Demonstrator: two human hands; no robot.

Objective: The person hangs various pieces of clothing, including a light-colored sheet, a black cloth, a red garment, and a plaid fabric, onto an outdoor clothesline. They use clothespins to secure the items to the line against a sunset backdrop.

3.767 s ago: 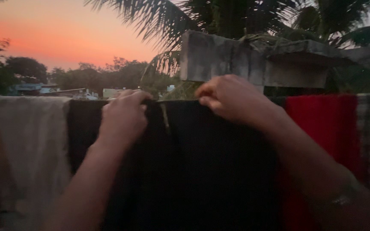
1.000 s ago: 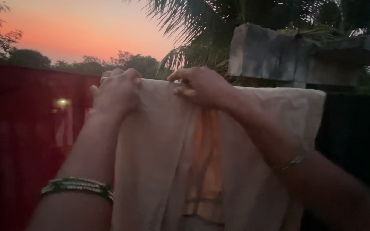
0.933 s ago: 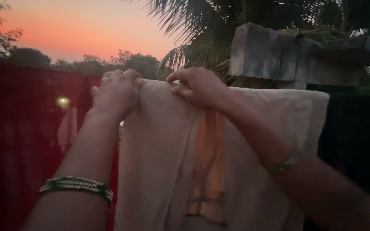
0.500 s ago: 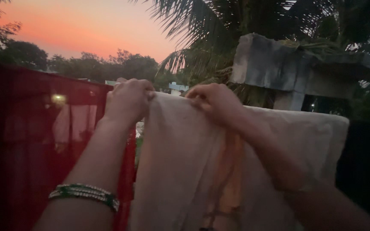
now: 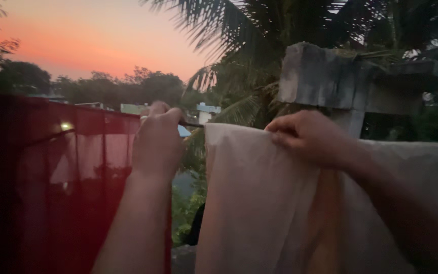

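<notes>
fingers of the right hand [image 5: 310, 137] pinch the top edge of the cream cloth [image 5: 259, 203] at 4 o'clock; left hand [image 5: 157, 144] curls shut around the clothesline [image 5: 191, 124], red sheer cloth [image 5: 51, 172] at 9, palm tree [image 5: 280, 30] beyond.

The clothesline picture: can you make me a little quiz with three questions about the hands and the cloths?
1. True or false: the right hand grips the top edge of the cream cloth.
2. What colour is the sheer cloth beside the left hand? A) blue B) red C) green
3. Fill in: the left hand is closed around the thin ____.

Key: 1 true; 2 B; 3 line.
</notes>
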